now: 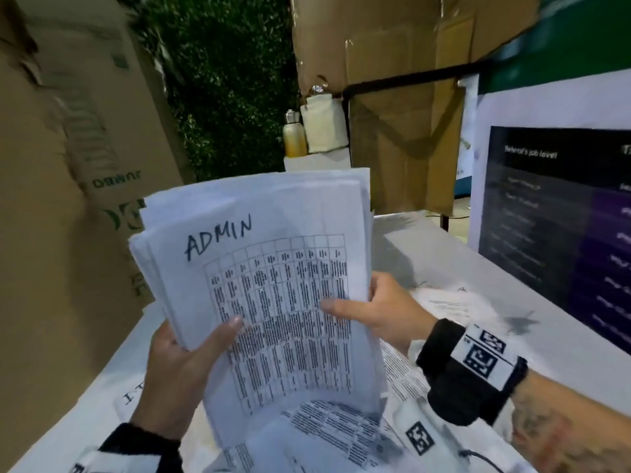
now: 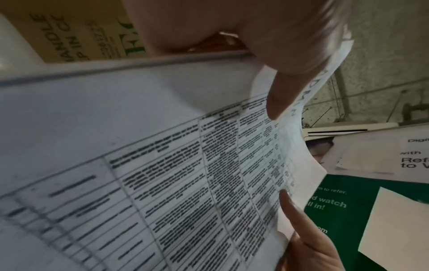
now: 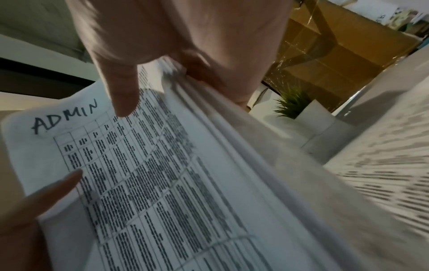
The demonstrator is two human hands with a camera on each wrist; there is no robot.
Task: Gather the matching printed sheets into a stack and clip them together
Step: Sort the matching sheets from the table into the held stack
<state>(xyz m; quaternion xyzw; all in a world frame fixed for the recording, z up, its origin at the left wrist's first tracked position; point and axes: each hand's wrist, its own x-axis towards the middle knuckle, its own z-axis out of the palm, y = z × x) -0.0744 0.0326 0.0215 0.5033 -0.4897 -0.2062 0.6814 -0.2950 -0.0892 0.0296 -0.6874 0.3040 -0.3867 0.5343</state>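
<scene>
Head view. Item: stack of printed sheets (image 1: 273, 268), held upright and tilted above the table (image 1: 461, 268), its lower edge curling toward further printed pages lying loose on the tabletop (image 1: 341, 435). Top sheet carries a dense printed grid and the handwritten word "ADMIN" (image 1: 218, 238) at upper left; sheet edges behind it are fanned and uneven. Left hand (image 1: 177, 367) grips the stack's left edge, thumb laid across the front, fingers hidden behind. Right hand (image 1: 379, 308) grips the right edge, thumb on the front, fingers curled behind. Black wrist bands with square markers on both wrists. Surroundings: cardboard boxes (image 1: 61, 199) at left and far; green foliage wall (image 1: 225, 80) far; a bottle (image 1: 293, 134) and a cloth bag (image 1: 324, 124) far centre; a dark printed display board (image 1: 560, 227) at right.

Left wrist view. The same stack (image 2: 162, 174) fills the frame, grid facing the camera; left thumb (image 2: 278, 95) presses on it, and the right hand's thumb (image 2: 292, 207) lies on the opposite margin. Green poster (image 2: 343, 210) beyond.

Right wrist view. Stack (image 3: 150, 183) with "ADMIN" legible; right thumb (image 3: 123, 95) on the front, fingers pinching the layered edge; left thumb (image 3: 60, 185) at near left. Small potted plant (image 3: 290, 104) beyond.
</scene>
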